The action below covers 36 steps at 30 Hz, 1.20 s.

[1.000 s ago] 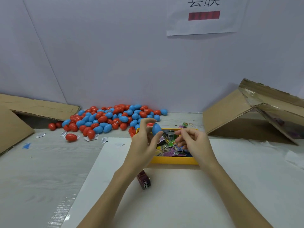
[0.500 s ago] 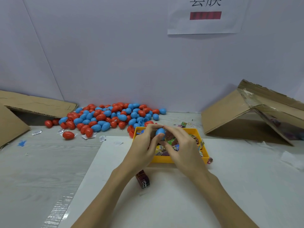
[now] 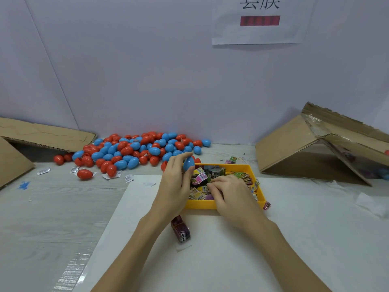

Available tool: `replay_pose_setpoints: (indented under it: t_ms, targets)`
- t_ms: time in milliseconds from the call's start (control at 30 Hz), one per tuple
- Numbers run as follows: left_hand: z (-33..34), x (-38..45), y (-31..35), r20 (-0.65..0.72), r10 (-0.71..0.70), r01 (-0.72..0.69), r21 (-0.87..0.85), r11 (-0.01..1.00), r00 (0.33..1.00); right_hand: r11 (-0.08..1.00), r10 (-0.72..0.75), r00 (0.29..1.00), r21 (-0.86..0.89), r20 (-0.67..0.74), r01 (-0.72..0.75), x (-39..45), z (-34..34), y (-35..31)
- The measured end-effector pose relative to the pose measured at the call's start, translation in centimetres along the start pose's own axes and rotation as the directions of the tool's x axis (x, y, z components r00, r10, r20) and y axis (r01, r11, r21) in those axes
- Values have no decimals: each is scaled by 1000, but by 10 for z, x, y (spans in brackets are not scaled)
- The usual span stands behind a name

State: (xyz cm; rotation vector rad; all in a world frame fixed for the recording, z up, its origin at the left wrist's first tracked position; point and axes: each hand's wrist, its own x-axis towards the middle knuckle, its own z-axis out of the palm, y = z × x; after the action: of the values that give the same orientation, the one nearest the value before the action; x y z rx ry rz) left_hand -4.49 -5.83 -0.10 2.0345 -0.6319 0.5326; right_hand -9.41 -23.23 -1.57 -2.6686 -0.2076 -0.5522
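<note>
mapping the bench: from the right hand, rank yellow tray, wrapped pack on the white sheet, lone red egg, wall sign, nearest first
1. yellow tray, the right hand reaches into it
2. wrapped pack, close by, lower left
3. lone red egg, far left
4. wall sign, high at the back

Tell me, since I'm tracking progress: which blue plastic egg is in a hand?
The blue plastic egg pinched by the left hand at the yellow plastic tray's far-left corner; the others lie piled by the wall.
</note>
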Motion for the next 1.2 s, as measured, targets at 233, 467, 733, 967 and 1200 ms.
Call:
replay_pose_setpoints:
  t_ms: [233, 467, 733, 967, 1200]
  targets:
    - [-1, 0, 5, 37, -127, 132, -214, 968, 991, 962, 150, 943, 263, -297, -70, 3, -8, -3]
    - [8, -3, 4, 58, -111, 121, -213, 970, 992, 701, 391, 905, 691, -165, -177, 8, -7, 0]
    - [10, -5, 14, 93, -117, 136, -226, 965, 989, 632, 329, 939, 762, -103, -138, 5, -14, -4]
    - [7, -4, 16, 104, -208, 230, -312, 922, 973, 615, 355, 930, 773, -99, -153, 7, -10, -7]
    - [0, -3, 16, 86, 39, -17, -244, 970, 996, 273, 461, 858, 884, 226, -380, 9, -23, -13]
